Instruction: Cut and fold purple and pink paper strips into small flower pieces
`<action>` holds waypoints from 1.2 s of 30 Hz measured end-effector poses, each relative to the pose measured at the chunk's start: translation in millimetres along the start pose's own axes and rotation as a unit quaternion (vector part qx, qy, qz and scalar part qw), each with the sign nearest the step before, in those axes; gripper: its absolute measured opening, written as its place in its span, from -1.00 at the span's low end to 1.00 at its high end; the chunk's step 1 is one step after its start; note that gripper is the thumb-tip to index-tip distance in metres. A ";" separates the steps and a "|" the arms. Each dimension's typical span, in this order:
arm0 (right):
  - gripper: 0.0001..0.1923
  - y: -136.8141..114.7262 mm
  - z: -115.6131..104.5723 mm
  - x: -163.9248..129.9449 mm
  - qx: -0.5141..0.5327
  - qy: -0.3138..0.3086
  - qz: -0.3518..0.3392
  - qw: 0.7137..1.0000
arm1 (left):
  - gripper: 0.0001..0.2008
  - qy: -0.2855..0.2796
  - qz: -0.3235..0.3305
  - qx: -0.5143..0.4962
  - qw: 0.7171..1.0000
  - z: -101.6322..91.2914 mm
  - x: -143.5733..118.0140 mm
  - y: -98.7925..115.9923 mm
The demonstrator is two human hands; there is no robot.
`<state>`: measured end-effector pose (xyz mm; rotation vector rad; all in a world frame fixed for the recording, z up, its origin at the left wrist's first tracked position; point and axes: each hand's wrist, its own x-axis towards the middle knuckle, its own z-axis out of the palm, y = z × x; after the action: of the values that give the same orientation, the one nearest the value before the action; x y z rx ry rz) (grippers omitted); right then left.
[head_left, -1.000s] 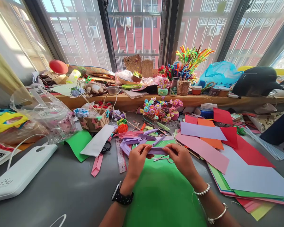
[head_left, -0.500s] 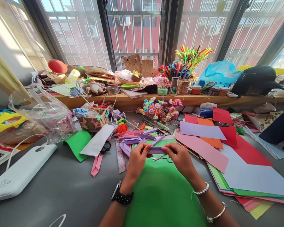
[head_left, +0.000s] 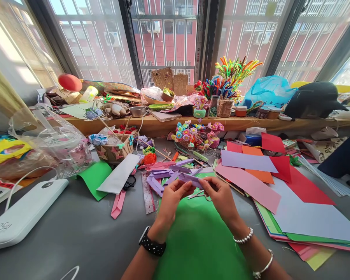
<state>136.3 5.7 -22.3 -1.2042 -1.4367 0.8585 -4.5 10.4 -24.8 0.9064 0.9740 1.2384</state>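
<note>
Both forearms came up from the lower edge and converged toward the middle. The left hand (head_left: pixel 171 200) was raised, its back toward the camera, fingers curled inward and thumb pressed against the fingertips in a pinching grip. The left wrist carried a dark watch band. The right hand (head_left: pixel 221 197) mirrored it just beside, knuckles up, thumb and forefinger closed together in a pinch. Its wrist bore a beaded bracelet, and a thin bangle sat lower on the forearm.

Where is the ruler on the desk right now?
The ruler lies flat on the grey desk, just left of the left hand, between the pink paper strip and the green sheet.
</note>
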 end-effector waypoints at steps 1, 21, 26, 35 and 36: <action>-0.72 -0.7 1.6 -0.9 0.004 -0.010 0.001 1.000 | -0.79 0.011 0.004 -0.013 1.000 0.6 -0.1 -1.5; -0.71 -1.3 -7.1 4.2 0.041 -0.024 0.021 0.999 | -0.79 -0.049 0.020 0.149 0.987 4.6 -5.6 4.4; -0.74 -2.0 0.2 0.3 0.073 -0.008 0.027 0.997 | -0.79 -0.058 0.026 0.170 0.983 6.7 -6.7 1.5; -0.72 -1.5 6.7 -3.7 0.075 0.018 0.043 0.996 | -0.75 -0.068 0.042 0.189 0.979 5.7 -4.9 -5.6; -0.72 -1.7 6.9 -4.1 0.074 0.020 0.044 0.996 | -0.75 -0.068 0.040 0.188 0.979 5.7 -4.8 -5.6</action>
<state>129.0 2.0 -23.3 -1.1723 -1.2736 0.9777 2.3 4.8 -27.7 1.3209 1.0891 1.0590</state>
